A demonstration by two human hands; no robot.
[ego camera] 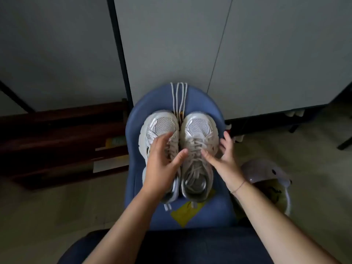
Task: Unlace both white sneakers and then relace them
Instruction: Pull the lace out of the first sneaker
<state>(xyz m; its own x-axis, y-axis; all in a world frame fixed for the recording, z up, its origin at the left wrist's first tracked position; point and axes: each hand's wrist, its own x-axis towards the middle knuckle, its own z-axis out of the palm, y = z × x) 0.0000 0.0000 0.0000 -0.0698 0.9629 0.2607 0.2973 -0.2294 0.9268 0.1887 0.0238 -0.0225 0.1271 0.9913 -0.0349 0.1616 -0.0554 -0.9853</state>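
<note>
Head view: left sneaker (pixel 162 126) and right sneaker (pixel 198 128) stand side by side mid-seat on blue chair (pixel 137 119), toes toward far edge. Left hand (pixel 162 164) rests flat on left sneaker, fingers straight. Right hand (pixel 224 161), fingers spread, straddles right sneaker without gripping

— What sort of room is this?
— An office, by the look of it, or some shared workroom. Tall grey partition panels (pixel 171 44) in dark frames stand on a pale hard floor (pixel 57 216).
— Anything else?
— A blue padded chair (pixel 219 206), a low dark wooden shelf (pixel 57 130) on the left with papers (pixel 108 165) lying on it, and a pale helmet (pixel 266 172) set down on the floor just beside the chair.
</note>
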